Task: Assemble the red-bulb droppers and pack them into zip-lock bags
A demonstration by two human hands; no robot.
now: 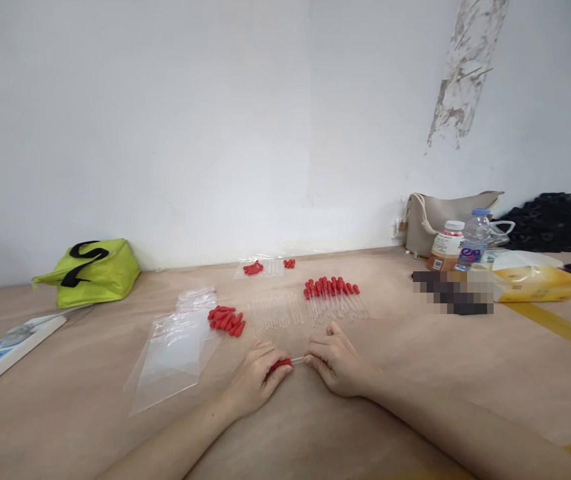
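Observation:
My left hand (pixel 261 370) pinches a red rubber bulb (pixel 281 364) between thumb and fingers. From the bulb's right end a thin clear dropper tube (pixel 297 361) runs to my right hand (pixel 334 360), whose closed fingers grip it. How far the tube sits inside the bulb I cannot tell. Beyond my hands lies a row of bare clear tubes (pixel 276 312). To its right are several droppers with red bulbs (pixel 333 290) fitted on their tubes. On the left is a pile of loose red bulbs (pixel 226 321), beside clear zip bags (pixel 170 350).
Near the wall lies a clear bag with red bulbs (pixel 253 268) and tubes. At left are a lime-green bag (pixel 98 270) and a power strip (pixel 15 350). Two bottles (pixel 446 247), a beige bag (pixel 425 223) and a yellow tissue pack (pixel 538 283) stand at right.

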